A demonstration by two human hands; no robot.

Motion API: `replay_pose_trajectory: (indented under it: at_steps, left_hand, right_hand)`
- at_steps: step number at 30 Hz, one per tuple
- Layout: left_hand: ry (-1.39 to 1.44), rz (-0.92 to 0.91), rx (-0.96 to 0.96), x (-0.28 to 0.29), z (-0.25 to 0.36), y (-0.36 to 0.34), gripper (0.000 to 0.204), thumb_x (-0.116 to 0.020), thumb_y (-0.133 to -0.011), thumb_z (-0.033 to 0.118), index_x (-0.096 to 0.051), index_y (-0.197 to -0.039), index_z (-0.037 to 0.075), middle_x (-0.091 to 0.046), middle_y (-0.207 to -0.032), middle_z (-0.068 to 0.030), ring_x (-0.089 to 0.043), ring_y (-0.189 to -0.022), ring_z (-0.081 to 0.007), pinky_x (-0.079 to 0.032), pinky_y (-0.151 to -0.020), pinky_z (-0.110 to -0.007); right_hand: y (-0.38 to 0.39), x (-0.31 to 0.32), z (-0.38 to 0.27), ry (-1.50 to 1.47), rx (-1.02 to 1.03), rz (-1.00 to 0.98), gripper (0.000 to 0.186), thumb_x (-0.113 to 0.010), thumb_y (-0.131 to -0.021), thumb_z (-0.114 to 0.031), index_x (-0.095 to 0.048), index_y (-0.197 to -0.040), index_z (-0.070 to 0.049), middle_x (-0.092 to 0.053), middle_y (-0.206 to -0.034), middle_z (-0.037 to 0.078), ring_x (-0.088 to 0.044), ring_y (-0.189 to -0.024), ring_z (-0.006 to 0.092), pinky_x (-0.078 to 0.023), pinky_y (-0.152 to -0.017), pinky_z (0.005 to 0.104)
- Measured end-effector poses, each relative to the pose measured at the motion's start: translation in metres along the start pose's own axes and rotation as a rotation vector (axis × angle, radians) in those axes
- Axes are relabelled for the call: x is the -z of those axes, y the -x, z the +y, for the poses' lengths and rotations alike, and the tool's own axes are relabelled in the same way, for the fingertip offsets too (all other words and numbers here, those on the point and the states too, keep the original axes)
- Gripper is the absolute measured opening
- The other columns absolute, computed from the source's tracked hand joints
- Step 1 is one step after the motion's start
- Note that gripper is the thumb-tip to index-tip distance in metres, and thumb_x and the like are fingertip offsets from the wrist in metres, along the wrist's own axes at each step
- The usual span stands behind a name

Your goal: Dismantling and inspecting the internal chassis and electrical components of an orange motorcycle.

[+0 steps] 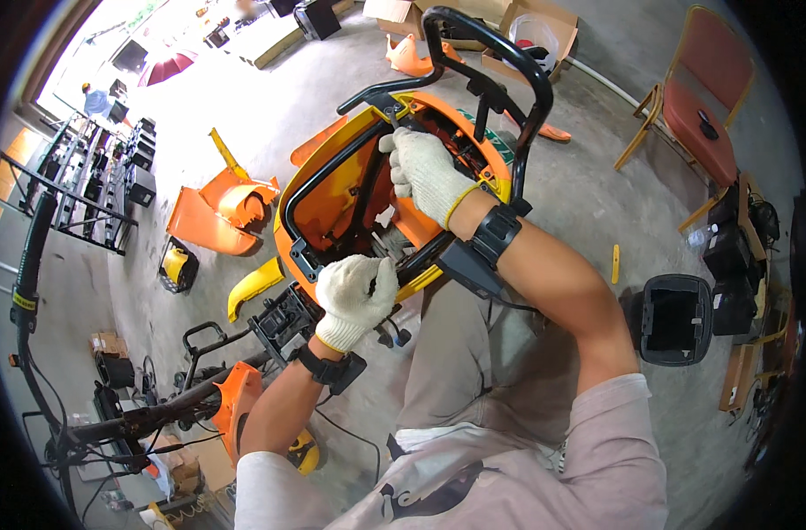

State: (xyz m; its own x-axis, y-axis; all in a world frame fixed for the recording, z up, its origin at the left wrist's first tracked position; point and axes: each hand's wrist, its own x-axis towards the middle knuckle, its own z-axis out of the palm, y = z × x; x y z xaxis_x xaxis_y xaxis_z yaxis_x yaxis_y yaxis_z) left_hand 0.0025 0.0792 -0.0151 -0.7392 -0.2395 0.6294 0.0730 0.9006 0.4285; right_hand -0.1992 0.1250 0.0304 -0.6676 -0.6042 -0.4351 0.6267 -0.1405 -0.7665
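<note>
Before me stands the orange and yellow body (310,181) of a small scooter-like vehicle, with its hollow middle facing up and a black tube frame inside. My right hand (428,172), in a white knit glove, is curled at the far rim below the black tubular backrest (544,84). What its fingers close on is dark and mostly hidden. My left hand (357,296), gloved alike, is bunched at the near left rim of the body; I cannot make out what it grips. Both wrists wear black strapped devices.
Orange body panels (213,216) and a yellow strip (254,287) lie on the concrete floor to the left. A handlebar (34,247) with its stem (138,428) rises at the lower left. To the right are a red chair (695,106) and a black open bin-like part (675,320).
</note>
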Motion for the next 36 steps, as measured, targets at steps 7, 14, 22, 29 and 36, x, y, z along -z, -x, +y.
replay_pose_trajectory:
  at_steps: [7, 14, 22, 29, 36]
  left_hand:
    - [-0.015, -0.008, 0.055, -0.001, 0.003, 0.001, 0.026, -0.073, -0.087, 0.008, -0.066, -0.063, 0.003, -0.057, -0.057, -0.0140, -0.059, -0.048, -0.0310, -0.045, -0.048, -0.038]
    - [-0.068, -0.010, 0.057, -0.001, 0.005, 0.001, 0.028, -0.073, -0.088, 0.011, -0.065, -0.062, 0.004, -0.058, -0.058, -0.0152, -0.061, -0.050, -0.0327, -0.047, -0.049, -0.038]
    - [-0.059, -0.017, 0.065, 0.000, 0.002, 0.001, 0.027, -0.072, -0.088, 0.010, -0.066, -0.063, 0.003, -0.058, -0.058, -0.0159, -0.060, -0.050, -0.0333, -0.047, -0.049, -0.039]
    - [-0.068, -0.038, 0.083, -0.001, 0.001, 0.001, 0.027, -0.072, -0.088, 0.010, -0.066, -0.063, 0.003, -0.058, -0.058, -0.0156, -0.060, -0.050, -0.0330, -0.047, -0.049, -0.038]
    - [-0.077, -0.034, 0.067, 0.000, 0.002, 0.001, 0.026, -0.072, -0.087, 0.009, -0.066, -0.063, 0.003, -0.058, -0.058, -0.0155, -0.059, -0.050, -0.0333, -0.046, -0.049, -0.039]
  right_hand:
    - [0.002, 0.028, -0.031, 0.781, 0.289, -0.232, 0.031, -0.045, -0.109, -0.024, -0.067, -0.110, -0.002, -0.059, -0.075, 0.000, -0.054, -0.057, 0.0101, -0.046, -0.051, 0.0274]
    - [-0.012, 0.042, -0.067, 1.408, 0.699, -0.112, 0.035, -0.044, -0.102, -0.026, -0.072, -0.107, -0.005, -0.073, -0.104, 0.023, -0.070, -0.097, 0.0431, -0.054, -0.091, 0.0545]
    - [-0.010, 0.030, -0.078, 1.624, 0.464, -0.183, 0.031, -0.058, -0.090, -0.022, -0.076, -0.103, -0.001, -0.074, -0.101, 0.026, -0.073, -0.093, 0.0417, -0.058, -0.085, 0.0495]
    - [-0.011, 0.027, -0.089, 1.273, 0.166, -0.026, 0.034, -0.054, -0.096, -0.036, -0.071, -0.087, -0.009, -0.061, -0.068, 0.008, -0.058, -0.058, 0.0230, -0.042, -0.054, 0.0366]
    - [-0.027, 0.036, -0.068, 1.199, 0.146, -0.154, 0.041, -0.049, -0.104, -0.044, -0.064, -0.084, -0.011, -0.046, -0.059, -0.003, -0.040, -0.043, 0.0117, -0.030, -0.041, 0.0319]
